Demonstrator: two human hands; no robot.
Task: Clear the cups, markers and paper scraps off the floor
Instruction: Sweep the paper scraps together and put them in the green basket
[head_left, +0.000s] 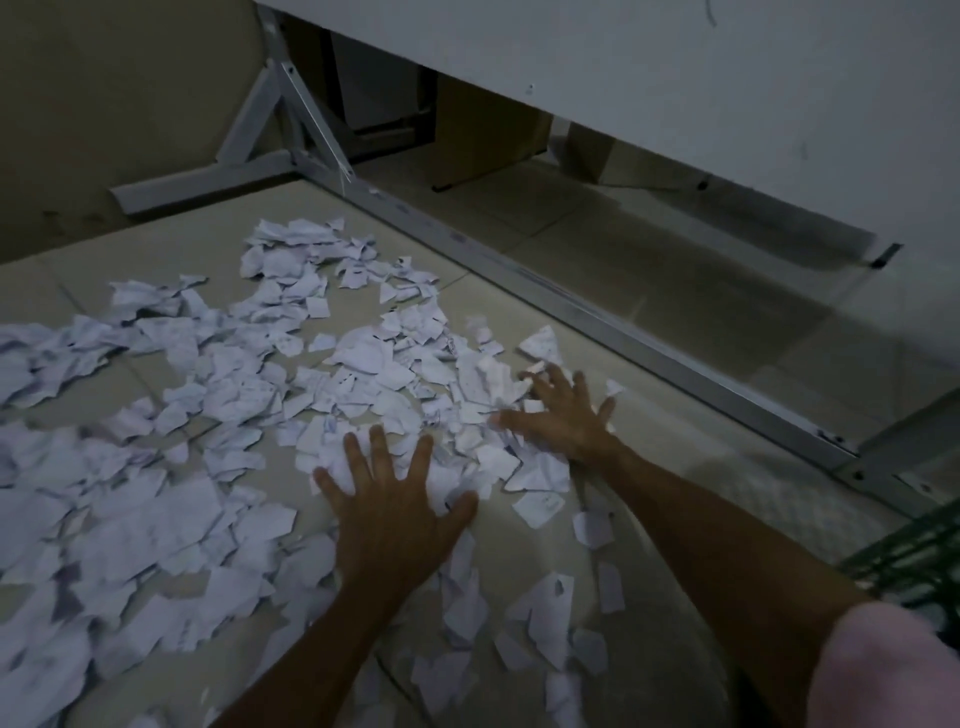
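Torn white paper scraps (218, 395) cover most of the tiled floor, thickest at the left and centre. My left hand (395, 499) lies flat with its fingers spread, pressing on scraps in the middle of the heap. My right hand (563, 410) is also spread flat on scraps at the heap's right edge, fingers pointing up and left. Neither hand holds anything. No cups or markers show in this view.
A white table (675, 78) stands ahead on a grey metal frame (571, 306) whose bar runs diagonally along the floor. Cardboard boxes (483, 135) sit under it. A dark green mesh basket (914, 561) is at the right edge.
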